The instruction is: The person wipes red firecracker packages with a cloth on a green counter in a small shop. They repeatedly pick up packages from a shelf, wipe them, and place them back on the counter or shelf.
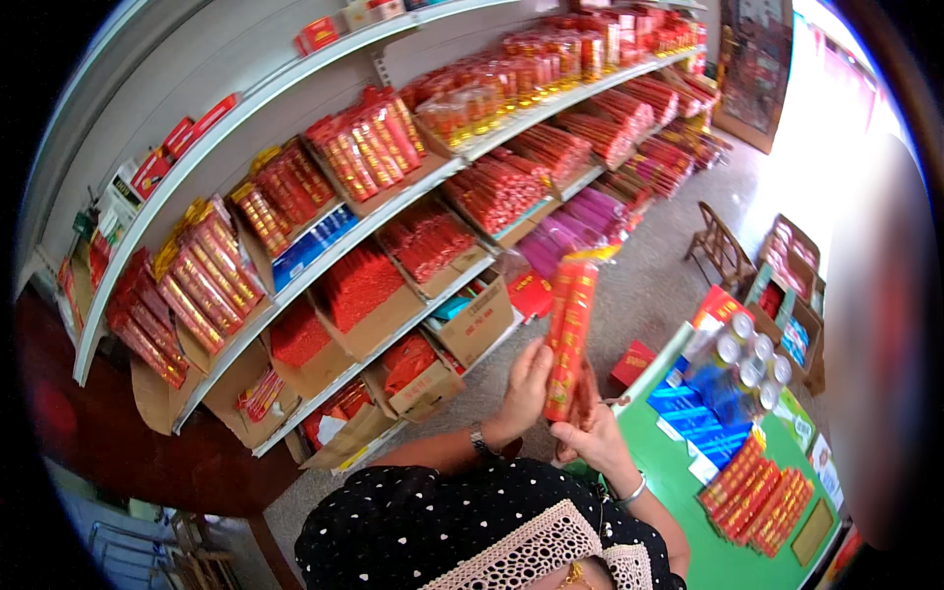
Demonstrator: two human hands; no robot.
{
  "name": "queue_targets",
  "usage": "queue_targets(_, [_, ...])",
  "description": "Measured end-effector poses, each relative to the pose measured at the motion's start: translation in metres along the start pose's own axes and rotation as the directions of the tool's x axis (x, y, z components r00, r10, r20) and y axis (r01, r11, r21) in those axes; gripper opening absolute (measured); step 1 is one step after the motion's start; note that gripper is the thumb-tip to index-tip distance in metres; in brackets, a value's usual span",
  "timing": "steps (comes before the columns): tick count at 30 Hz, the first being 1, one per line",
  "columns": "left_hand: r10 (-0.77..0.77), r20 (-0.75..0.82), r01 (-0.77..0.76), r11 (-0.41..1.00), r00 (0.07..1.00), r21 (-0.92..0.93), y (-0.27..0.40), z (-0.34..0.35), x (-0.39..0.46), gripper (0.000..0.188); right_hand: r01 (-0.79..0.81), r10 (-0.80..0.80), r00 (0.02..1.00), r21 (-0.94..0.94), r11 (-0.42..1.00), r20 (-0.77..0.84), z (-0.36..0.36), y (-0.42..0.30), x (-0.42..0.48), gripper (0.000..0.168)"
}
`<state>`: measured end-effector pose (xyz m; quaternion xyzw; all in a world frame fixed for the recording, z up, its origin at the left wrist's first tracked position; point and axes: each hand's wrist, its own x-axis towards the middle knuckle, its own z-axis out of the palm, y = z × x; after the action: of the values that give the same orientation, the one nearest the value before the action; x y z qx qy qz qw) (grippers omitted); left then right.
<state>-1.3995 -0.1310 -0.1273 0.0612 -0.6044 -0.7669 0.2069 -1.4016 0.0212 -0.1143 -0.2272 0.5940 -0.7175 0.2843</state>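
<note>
In front of my body, both hands hold a plastic-wrapped bundle of red tubes (571,324), bearing gold writing and a yellow twisted wrapper end at the top. It stands nearly upright in view. My left hand (527,380), with a wristwatch, grips its left side. At its lower end is my right hand (594,441), with a bangle, its thumb against the base. A brownish shape behind the bundle is too unclear to name. Right of my hands, several similar red packs (756,501) lie on a green tabletop (664,472).
On the left, long metal shelves (398,195) carry red packs and cardboard boxes (369,317) of red sticks. Capped clear containers (748,369) and blue packets (693,417) occupy the table. A small wooden chair (719,243) and a red box (632,363) stand on the floor.
</note>
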Motion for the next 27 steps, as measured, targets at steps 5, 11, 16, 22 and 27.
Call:
queue_targets(5, [0.137, -0.351, -0.165, 0.985, 0.926, -0.052, 0.050, -0.117, 0.076, 0.026, 0.321, -0.237, 0.911, -0.218, 0.922, 0.336, 0.046, 0.002, 0.079, 0.033])
queue_targets(11, [0.592, -0.562, -0.469, 0.804, 0.578, 0.365, 0.136, -0.301, 0.188, 0.025, 0.109, -0.109, 0.992, -0.001, 0.994, -0.066, 0.050, 0.033, 0.127, 0.046])
queue_targets(16, [0.653, -0.545, -0.357, 0.751, 0.527, 0.555, 0.174, -0.430, 0.291, 0.032, 0.107, -0.087, 0.910, 0.028, 0.994, -0.406, 0.038, 0.089, 0.113, 0.046])
queue_targets(22, [0.613, -0.422, -0.058, 0.609, 0.668, 0.791, 0.150, -0.419, 0.381, 0.036, 0.026, -0.007, 0.704, 0.016, 1.000, -0.710, 0.032, 0.131, 0.056, 0.045])
queue_targets(27, [0.783, -0.289, -0.037, 0.369, 0.550, 0.929, 0.121, -0.497, 0.392, 0.048, -0.104, 0.025, 0.708, -0.068, 0.992, -0.706, 0.031, 0.134, 0.040, 0.054])
